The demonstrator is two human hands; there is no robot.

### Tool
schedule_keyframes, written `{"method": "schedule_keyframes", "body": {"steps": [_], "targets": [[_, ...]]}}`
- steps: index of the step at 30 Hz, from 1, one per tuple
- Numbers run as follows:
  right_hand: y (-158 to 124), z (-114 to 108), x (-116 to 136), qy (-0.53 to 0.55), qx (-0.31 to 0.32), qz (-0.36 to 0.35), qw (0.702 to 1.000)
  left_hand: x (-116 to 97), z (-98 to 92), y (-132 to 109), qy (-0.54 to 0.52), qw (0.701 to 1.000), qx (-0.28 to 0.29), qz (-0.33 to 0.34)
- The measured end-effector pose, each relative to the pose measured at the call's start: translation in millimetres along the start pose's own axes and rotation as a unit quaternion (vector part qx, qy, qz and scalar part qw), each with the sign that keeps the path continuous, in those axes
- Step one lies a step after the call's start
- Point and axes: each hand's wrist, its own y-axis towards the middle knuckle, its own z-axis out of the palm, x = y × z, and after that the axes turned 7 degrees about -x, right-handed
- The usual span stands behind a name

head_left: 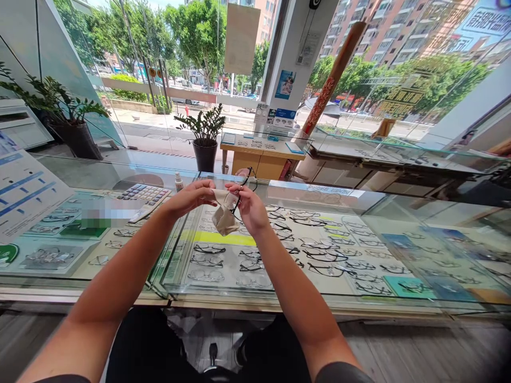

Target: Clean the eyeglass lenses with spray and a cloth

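Over the glass counter, my left hand (194, 194) is closed on a light beige cleaning cloth (225, 219), which hangs down between my hands. My right hand (251, 209) is closed on a pair of dark-framed eyeglasses (250, 174), tilted in the air. One part of the glasses rises above my right fingers, and the cloth lies against the part nearer my left hand. The fingertips of both hands are close to each other, and the cloth and fingers hide some of the frame.
A small white spray bottle (178, 182) and a calculator (148, 198) rest on the glass counter (255, 299) to the left. Rows of eyeglasses (323, 250) lie under the glass. A printed sign (27, 189) stands far left. Behind are a potted plant (205, 154) and a display table (261, 151).
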Motion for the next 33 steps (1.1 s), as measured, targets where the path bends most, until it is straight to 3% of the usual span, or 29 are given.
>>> {"method": "schedule_keyframes", "body": {"steps": [15,19,27,33], "targets": [[1,0,-6,-0.040,-0.007,-0.009,0.999,1,3.8,1,-0.002,0.999,0.026,0.019],[0,1,-6,-0.030,-0.007,-0.012,0.999,6,11.9,1,0.013,0.999,-0.013,0.030],[-1,3,0,0.000,0.022,-0.020,1.000,16,28.8,-2,-0.070,0.997,-0.025,-0.014],[-1,2,-4,0.006,0.032,-0.031,0.999,20,26.3,0,-0.041,0.997,0.029,-0.054]]}}
